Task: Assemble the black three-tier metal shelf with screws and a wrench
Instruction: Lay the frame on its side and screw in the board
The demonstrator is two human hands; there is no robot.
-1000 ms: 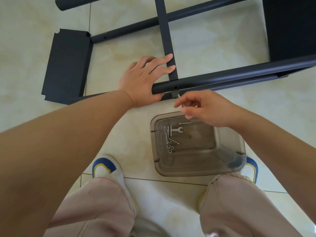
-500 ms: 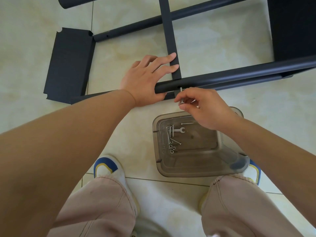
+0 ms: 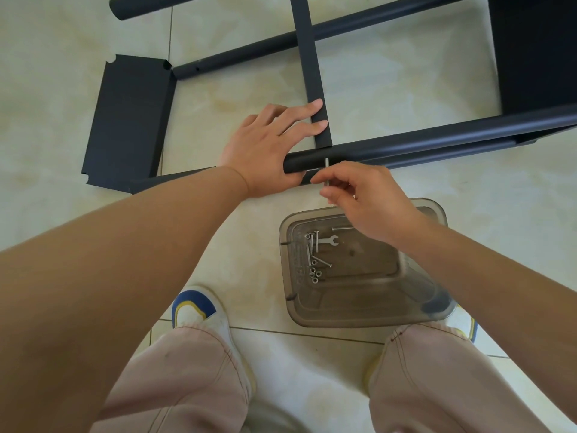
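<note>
Step in hand: seating a screw point(image 3: 326, 171) through the near tube point(image 3: 437, 142) of the black shelf frame, which lies flat on the tiled floor point(image 3: 406, 73).

Right hand point(image 3: 359, 198): fingers curled, thumb and fingertips pinching the lower end of the screw; the upper end meets the tube just below where the flat crossbar point(image 3: 309, 67) joins it. How far the screw has entered cannot be told.

Left hand point(image 3: 268, 145): fingers straight, laid over the crossbar, palm pressing the tube end down; it grips nothing.

Advice, as a judgement: keep the screw square to the tube so it finds the hole in the crossbar behind; keep the left palm firm so tube and crossbar stay aligned; turn by fingertip until the thread catches, and only then reach for the wrench.

Other items:
- Clear tray point(image 3: 431, 310), on the floor between the shoes, just below the right hand. Holds a small wrench point(image 3: 327, 241), several spare screws point(image 3: 315, 251) and a cluster of nuts point(image 3: 314, 275).
- Loose shelf panel point(image 3: 128, 120), to the left, touching the far tube point(image 3: 243, 56).
- Fitted shelf panel point(image 3: 537, 51), upper right.
- Further tube point(image 3: 140, 7), top left, apart.

Obstructions: the right wrist hangs over the tray, partly covering it. The left thumb lies close to the screw and could crowd a wrench.
</note>
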